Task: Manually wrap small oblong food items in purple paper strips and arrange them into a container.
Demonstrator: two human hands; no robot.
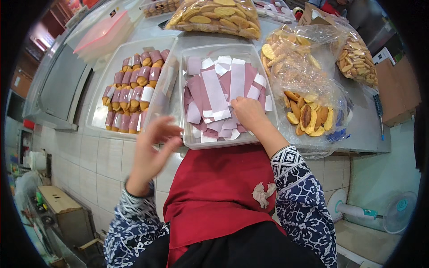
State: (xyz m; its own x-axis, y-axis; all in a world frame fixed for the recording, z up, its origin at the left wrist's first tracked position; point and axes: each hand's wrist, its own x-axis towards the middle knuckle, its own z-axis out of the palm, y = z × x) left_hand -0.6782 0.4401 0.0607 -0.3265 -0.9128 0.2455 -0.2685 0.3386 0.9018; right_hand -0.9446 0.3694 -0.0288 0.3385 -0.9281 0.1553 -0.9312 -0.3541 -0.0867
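My right hand (248, 113) reaches into a clear plastic tub, its fingertips down on the paper strips (214, 97); whether they pinch one is hard to tell. The strips are mauve on one face and white on the other. My left hand (157, 144), blurred, hovers with fingers apart and nothing in it, off the near left corner of the strip tub (214, 144). To the left, a second clear tub (97, 115) holds rows of oblong baked pieces wrapped in mauve bands (130, 95). Right of the strips, an open plastic bag (301, 67) spills loose baked slices (308, 115).
A full bag of baked slices (218, 20) stands behind the strip tub, another bag (357, 58) at the far right beside a cardboard box (397, 90). Pink-rimmed plastic containers (104, 33) are at the back left. A blue-handled brush (379, 110) lies near the table's right edge.
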